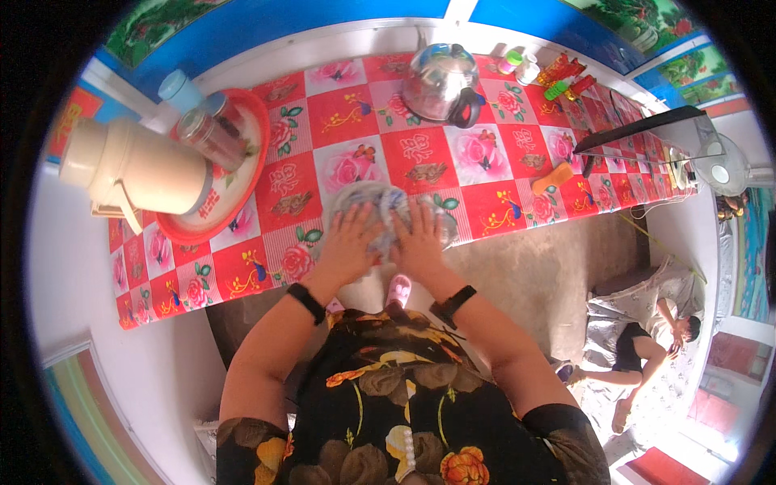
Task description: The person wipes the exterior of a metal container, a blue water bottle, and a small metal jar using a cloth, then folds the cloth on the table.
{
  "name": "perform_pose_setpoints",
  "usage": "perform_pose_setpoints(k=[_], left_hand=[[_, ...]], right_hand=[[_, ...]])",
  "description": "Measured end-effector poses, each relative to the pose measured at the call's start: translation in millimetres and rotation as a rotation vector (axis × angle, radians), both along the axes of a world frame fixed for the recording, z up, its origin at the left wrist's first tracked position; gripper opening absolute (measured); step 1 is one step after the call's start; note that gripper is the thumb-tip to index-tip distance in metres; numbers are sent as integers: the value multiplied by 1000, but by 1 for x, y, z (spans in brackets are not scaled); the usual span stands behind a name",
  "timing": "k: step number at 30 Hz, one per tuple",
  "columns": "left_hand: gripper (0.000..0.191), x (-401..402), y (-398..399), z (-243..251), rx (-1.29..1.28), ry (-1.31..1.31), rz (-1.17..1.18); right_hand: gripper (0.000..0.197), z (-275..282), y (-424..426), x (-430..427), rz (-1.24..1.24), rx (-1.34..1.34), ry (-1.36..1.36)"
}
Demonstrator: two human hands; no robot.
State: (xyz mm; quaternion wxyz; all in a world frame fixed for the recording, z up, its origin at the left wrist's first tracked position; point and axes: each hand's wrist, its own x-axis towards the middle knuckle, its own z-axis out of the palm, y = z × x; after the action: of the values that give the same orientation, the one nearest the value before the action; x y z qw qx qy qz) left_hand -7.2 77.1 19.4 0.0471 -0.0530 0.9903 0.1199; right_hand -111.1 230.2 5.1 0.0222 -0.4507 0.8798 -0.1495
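A bunched grey-white patterned cloth (371, 191) lies at the front edge of the table, slightly blurred. My left hand (353, 242) rests on its left part, fingers spread and pointing away from me. On the right part lies my right hand (419, 239), also with fingers apart and back upward. Both palms are hidden against the cloth. Under it is a red and pink checked tablecloth (418, 148) with roses. Beyond the hands stands a shiny metal kettle (433, 85) with a black handle.
To the left, a red-rimmed tray (264, 130) bears a cream thermos flask (151, 167), a lidded jar (209, 136) and a light blue container (182, 91). An orange brush-like object (551, 177) and a television-like dark panel (642, 130) are to the right. A person (642, 357) reclines on a covered seat.
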Motion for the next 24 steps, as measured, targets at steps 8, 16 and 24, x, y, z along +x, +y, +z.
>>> perform_pose_setpoints(k=[8, 16, 24], left_hand=[[64, -80, 20, 6, -13, 6, 118], [66, -145, 101, -3, 1, 43, -211], [69, -78, 49, 8, 14, -57, -142]], right_hand=[[65, 1, 32, -78, -103, -50, 28], [63, -8, 115, -140, -488, -1, 74], [60, 0, 47, -67, -142, 13, 17]])
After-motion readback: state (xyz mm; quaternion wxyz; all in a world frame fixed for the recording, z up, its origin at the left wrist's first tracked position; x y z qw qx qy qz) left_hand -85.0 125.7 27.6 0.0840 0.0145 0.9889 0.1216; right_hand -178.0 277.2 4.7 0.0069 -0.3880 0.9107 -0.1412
